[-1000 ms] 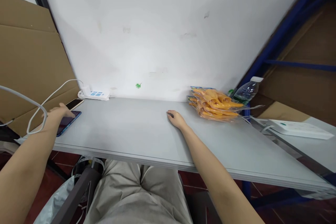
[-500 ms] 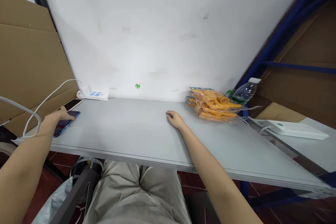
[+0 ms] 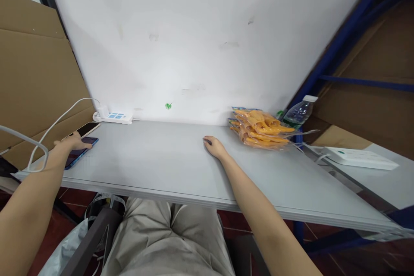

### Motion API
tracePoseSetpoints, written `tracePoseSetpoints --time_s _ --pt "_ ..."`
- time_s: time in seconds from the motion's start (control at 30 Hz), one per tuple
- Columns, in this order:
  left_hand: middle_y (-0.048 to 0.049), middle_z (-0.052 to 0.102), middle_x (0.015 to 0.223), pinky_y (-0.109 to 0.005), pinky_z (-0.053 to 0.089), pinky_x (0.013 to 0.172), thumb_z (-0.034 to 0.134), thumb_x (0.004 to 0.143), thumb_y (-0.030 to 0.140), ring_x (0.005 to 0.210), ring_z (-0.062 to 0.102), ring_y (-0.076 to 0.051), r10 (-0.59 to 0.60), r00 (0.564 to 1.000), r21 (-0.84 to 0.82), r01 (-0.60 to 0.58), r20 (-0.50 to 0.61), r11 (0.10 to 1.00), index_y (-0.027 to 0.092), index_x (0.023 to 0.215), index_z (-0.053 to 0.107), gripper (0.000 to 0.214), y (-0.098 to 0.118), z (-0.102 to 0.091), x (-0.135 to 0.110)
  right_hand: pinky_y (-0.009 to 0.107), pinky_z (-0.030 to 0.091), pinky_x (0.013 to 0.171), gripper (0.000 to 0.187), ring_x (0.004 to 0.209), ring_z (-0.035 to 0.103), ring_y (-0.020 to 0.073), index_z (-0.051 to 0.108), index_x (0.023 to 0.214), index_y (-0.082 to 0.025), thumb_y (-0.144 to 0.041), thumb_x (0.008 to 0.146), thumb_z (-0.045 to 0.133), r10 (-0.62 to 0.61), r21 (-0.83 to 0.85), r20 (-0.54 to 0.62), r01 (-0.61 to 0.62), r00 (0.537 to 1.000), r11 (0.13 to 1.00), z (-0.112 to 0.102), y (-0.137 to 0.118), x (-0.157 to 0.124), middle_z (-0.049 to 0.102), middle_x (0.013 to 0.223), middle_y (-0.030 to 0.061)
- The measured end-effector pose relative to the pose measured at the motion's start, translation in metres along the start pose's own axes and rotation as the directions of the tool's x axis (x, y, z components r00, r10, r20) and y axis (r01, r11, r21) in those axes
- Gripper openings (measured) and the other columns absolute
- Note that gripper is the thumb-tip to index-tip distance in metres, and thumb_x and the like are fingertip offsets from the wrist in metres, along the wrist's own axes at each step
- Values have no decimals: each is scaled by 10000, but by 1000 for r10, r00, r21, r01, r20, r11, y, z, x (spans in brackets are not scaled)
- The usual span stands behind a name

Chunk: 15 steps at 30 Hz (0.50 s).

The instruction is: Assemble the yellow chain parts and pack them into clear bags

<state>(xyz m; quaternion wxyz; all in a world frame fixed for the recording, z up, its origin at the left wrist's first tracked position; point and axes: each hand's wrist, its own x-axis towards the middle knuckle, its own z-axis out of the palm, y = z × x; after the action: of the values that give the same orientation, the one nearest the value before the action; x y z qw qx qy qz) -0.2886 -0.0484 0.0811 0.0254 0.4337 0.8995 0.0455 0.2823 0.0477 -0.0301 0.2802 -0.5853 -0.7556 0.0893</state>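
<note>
My left hand (image 3: pixel 75 141) lies at the left end of the grey table, its fingers apart. It rests over a blue-edged phone (image 3: pixel 77 155), covering part of it. Just behind it is a second phone (image 3: pixel 86 129) with a gold frame and a dark screen. Near the middle of the tabletop, my right hand (image 3: pixel 214 146) rests with its fingers curled in. A small dark patch shows between thumb and fingers, too small to name. To its right, clear plastic packs of orange cone-shaped pieces (image 3: pixel 258 129) lie in a stack.
A white power strip (image 3: pixel 119 117) with a plugged-in charger and cable sits against the wall at left. A clear bottle (image 3: pixel 300 112) stands behind the orange packs. Another white power strip (image 3: pixel 362 158) lies on the right-hand surface. Cardboard (image 3: pixel 35 64) borders the left side.
My left hand has shifted very slightly, its thumb now showing further out to the left. The right hand stays in place on the table. The whole view has drifted a little.
</note>
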Motion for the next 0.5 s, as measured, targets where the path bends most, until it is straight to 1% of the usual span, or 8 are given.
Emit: tracePoseSetpoints --time_s 0.07,0.1,0.2,0.27,0.33,0.4,0.43,0.5 --pt "-284 463 1413 -531 411 935 702 670 498 1319 421 -417 -59 995 80 53 74 995 74 1394 320 921 5 -4 -8 359 410 1069 327 1213 575 220 694 1119 -164 -159 850 509 1 2 -2 -1 1000 1000 0 0 0 641 1271 113" --pt "-285 434 1436 -525 408 942 690 682 507 1341 392 -416 -71 993 113 60 99 992 69 1404 306 927 8 -6 -12 363 414 1065 327 1208 578 220 695 1117 -171 -157 847 511 -1 6 -4 2 1000 1000 0 0 0 644 1267 108" --pt "-307 386 1459 -562 392 952 699 683 493 1351 354 -456 -82 989 165 61 124 984 53 1403 313 928 15 -13 -18 365 422 1059 330 1199 584 220 696 1116 -182 -156 842 513 -7 10 -7 7 1000 1000 -1 -1 -1 650 1257 99" --pt "-314 407 1439 -602 362 972 716 680 454 1330 378 -468 -73 988 170 50 133 984 51 1404 307 924 23 -16 -19 359 418 1063 330 1203 582 218 695 1119 -179 -160 846 511 -7 2 -2 7 1000 1000 -2 -2 -1 648 1262 100" --pt "-311 433 1416 -621 320 1008 703 701 425 1307 419 -450 16 992 121 -32 129 992 42 1403 300 895 37 -16 -21 354 411 1069 331 1213 576 220 692 1126 -162 -165 852 506 -2 -3 3 2 1000 1000 -3 -3 -2 640 1273 112" --pt "-295 421 1428 -596 308 1040 656 739 412 1309 428 -424 178 981 19 -180 79 983 45 1401 308 833 58 -9 -24 350 406 1073 333 1223 569 222 688 1133 -147 -169 857 503 2 -2 4 -2 1000 1000 -3 -4 -2 632 1282 124" --pt "-266 417 1446 -583 315 1048 639 751 387 1315 430 -405 252 966 -45 -250 48 967 78 1413 305 803 72 -3 -26 351 405 1074 333 1224 568 223 688 1133 -145 -170 857 503 3 1 4 -3 1000 1000 -4 -4 -3 632 1283 125" --pt "-216 471 1422 -467 372 1058 599 777 309 1284 491 -321 359 933 -205 -358 -33 911 106 1400 340 704 102 15 -33 357 407 1072 328 1219 573 222 691 1125 -155 -166 854 507 2 11 1 -2 1000 1000 -4 -4 -3 638 1276 118"
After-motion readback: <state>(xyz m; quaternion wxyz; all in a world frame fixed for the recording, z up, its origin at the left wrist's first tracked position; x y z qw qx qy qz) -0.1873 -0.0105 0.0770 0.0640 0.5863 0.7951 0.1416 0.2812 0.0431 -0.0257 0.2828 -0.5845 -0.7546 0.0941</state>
